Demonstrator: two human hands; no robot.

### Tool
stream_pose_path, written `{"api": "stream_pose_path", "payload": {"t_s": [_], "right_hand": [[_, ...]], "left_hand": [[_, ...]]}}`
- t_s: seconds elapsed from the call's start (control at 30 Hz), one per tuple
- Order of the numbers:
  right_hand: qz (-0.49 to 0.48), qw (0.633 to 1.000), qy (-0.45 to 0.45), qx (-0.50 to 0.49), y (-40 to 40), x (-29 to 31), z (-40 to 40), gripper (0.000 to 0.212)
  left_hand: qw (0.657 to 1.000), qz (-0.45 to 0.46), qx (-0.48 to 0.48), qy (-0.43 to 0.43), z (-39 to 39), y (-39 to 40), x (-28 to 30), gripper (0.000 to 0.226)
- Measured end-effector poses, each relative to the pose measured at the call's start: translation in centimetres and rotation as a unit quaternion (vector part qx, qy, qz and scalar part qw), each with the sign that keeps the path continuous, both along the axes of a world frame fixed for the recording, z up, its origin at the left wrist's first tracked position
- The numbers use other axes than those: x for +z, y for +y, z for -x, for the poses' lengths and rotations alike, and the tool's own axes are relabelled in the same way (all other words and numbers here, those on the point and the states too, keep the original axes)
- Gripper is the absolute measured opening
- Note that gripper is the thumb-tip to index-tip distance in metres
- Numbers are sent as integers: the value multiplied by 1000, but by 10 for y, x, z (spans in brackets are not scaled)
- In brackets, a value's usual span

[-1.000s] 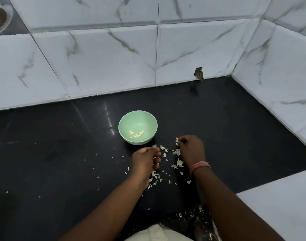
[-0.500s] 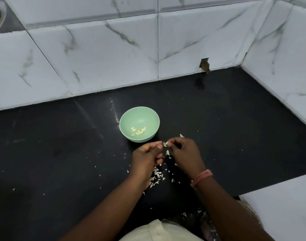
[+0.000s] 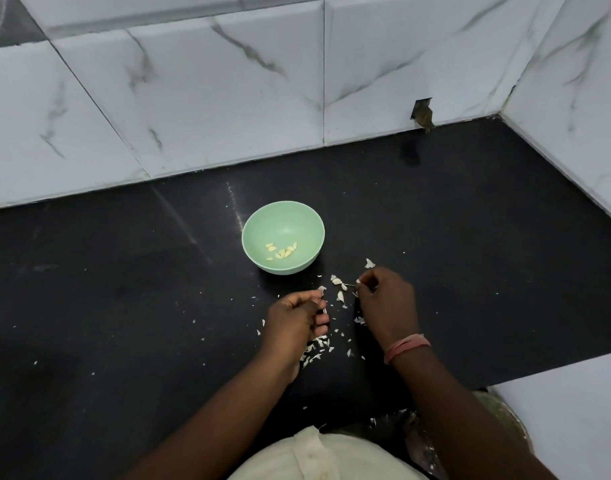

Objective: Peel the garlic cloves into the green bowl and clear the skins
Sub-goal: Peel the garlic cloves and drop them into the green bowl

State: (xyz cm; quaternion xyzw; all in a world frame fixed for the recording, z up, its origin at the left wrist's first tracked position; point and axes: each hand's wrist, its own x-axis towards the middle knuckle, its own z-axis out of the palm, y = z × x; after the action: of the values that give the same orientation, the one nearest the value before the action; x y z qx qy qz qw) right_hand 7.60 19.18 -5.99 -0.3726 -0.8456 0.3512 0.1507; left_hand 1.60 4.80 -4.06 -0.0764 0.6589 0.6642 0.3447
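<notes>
The green bowl point(image 3: 259, 233) stands on the black counter and holds several peeled garlic cloves point(image 3: 282, 252). White garlic skins point(image 3: 339, 289) lie scattered between and under my hands, just in front of the bowl. My left hand point(image 3: 292, 323) is curled shut, with a small white bit of garlic showing at its fingertips and the rest hidden. My right hand point(image 3: 389, 301) pinches a bit of skin between thumb and forefinger, to the right of the bowl. A pink band sits on that wrist.
The black counter point(image 3: 124, 306) meets white marble-look tiled walls behind and to the right. There is a small hole in the back wall point(image 3: 422, 114). A white surface point(image 3: 574, 420) sits at the lower right. Clear plastic point(image 3: 401, 424) with skin bits lies by my body.
My hands were together at the fingertips half a second ago and have pulled apart. The right hand moved right with a bit of skin, and the left drew back toward me.
</notes>
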Motion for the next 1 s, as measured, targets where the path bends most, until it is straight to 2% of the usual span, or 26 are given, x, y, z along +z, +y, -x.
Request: {"api": "stream_pose_path", "payload": {"t_s": [0.13,0.27,0.37,0.53,0.63,0.77,1.0], "right_hand": [[-109,992,3,60,-9,-7,6,10],[-133,982,-57,120,-12,-14,20,13],[-141,977,-70,143,-13,-15,25,15],[-104,979,-74,160,-8,-9,24,13],[-85,986,-14,142,-2,-4,15,15],[6,998,27,63,6,7,8,20],[128,991,3,43,3,15,-2,13]], "left_hand": [[1000,-3,-2,-5,1,3,0,16],[1000,0,0,-6,-1,4,1,17],[1000,4,-2,-4,-2,1,2,18],[1000,-4,14,-4,0,-3,5,16],[1000,-13,21,-1,0,-3,7,16],[1000,-8,17,9,0,-4,4,16],[1000,6,-10,28,-1,0,3,16]]}}
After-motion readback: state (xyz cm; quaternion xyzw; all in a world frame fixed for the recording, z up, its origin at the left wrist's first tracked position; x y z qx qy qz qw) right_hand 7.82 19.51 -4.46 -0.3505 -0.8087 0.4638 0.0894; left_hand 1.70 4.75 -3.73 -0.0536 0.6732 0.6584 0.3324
